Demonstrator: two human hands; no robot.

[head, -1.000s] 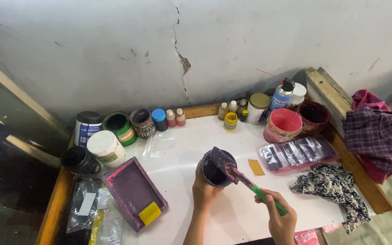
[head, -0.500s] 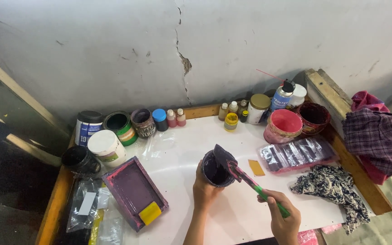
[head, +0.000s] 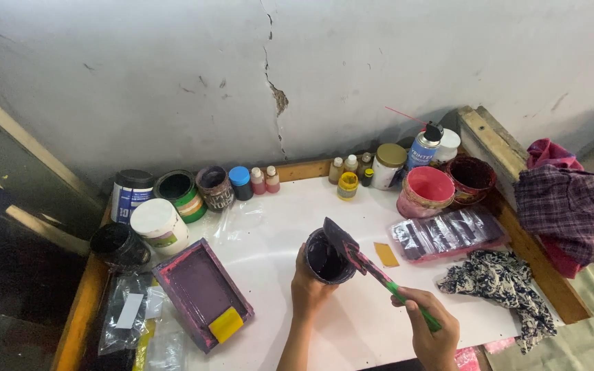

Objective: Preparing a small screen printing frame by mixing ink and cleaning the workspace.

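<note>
My left hand (head: 309, 287) grips a small dark jar (head: 327, 257) of purple-black paint, tilted toward me above the white table top (head: 276, 227). My right hand (head: 432, 328) holds a green-handled spatula (head: 379, 271); its paint-coated blade rests on the jar's rim. A small yellow card (head: 385, 254) lies on the table just right of the jar.
Paint tubs and little bottles line the back edge: a white tub (head: 159, 225), a green-rimmed tub (head: 180, 194), a pink tub (head: 425, 191) and a spray can (head: 423, 148). A purple tray (head: 201, 292) holding a yellow block lies left. A plastic-wrapped pack (head: 448, 233) and a patterned cloth (head: 503, 285) lie right.
The spatula blade has shifted slightly along the jar's rim while my right hand dropped a little lower. The jar and my left hand stay in place.
</note>
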